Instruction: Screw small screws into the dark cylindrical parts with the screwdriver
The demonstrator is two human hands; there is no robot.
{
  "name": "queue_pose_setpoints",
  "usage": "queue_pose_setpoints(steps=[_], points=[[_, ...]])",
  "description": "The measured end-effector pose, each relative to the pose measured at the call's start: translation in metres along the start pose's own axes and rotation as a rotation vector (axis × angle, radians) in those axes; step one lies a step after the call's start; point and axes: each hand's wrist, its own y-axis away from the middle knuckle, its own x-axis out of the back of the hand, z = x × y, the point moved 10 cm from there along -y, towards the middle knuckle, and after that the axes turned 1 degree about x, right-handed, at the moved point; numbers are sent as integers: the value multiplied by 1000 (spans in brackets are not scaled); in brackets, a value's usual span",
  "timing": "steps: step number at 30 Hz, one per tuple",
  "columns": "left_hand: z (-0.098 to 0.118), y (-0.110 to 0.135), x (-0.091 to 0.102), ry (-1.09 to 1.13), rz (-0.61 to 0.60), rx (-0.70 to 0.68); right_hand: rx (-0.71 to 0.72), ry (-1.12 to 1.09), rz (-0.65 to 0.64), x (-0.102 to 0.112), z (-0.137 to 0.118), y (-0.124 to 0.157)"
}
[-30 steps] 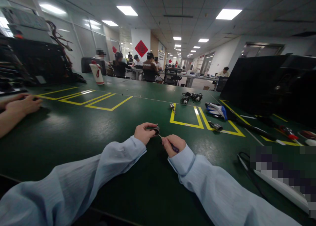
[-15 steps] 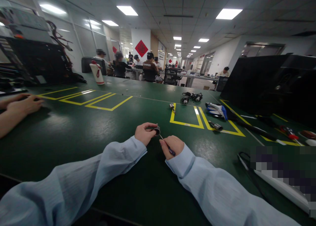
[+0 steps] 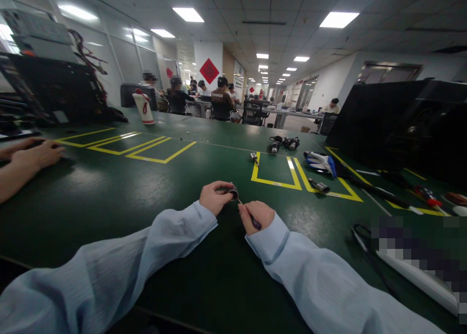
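Note:
Over the green table [image 3: 175, 188], my left hand [image 3: 213, 198] pinches a small grey ring-shaped metal part [image 3: 234, 193], its round opening turned toward my right. My right hand [image 3: 258, 216] is closed around a screwdriver [image 3: 256, 222] with a dark handle. The screwdriver's thin shaft points up and left, and its tip is at or very near the ring's edge; I cannot tell whether it touches. Farther off, a small metal part with a thin shaft [image 3: 254, 158] lies by the yellow tape, and a metal cylinder [image 3: 319, 186] lies to its right.
Several dark metal parts with cables [image 3: 282, 144] lie at the back. A blue-and-white glove [image 3: 321, 163] and a red-handled screwdriver [image 3: 428, 197] are at right. A co-worker's hands [image 3: 36, 156] rest at the left edge. A white cup [image 3: 144, 109] stands far left.
My right hand and the screwdriver have shifted slightly to the right. My left hand keeps its pinch on the ring-shaped part, almost unmoved.

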Motion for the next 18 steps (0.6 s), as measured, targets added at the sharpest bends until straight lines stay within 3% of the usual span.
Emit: queue_pose_setpoints(steps=[8, 15, 18], points=[[-3, -3, 0, 11, 1, 9, -119, -100, 3, 3, 9, -1], [-1, 0, -1, 1, -2, 23, -122, -96, 6, 2, 6, -2], [0, 0, 0, -17, 6, 23, -230, -211, 55, 6, 16, -1]])
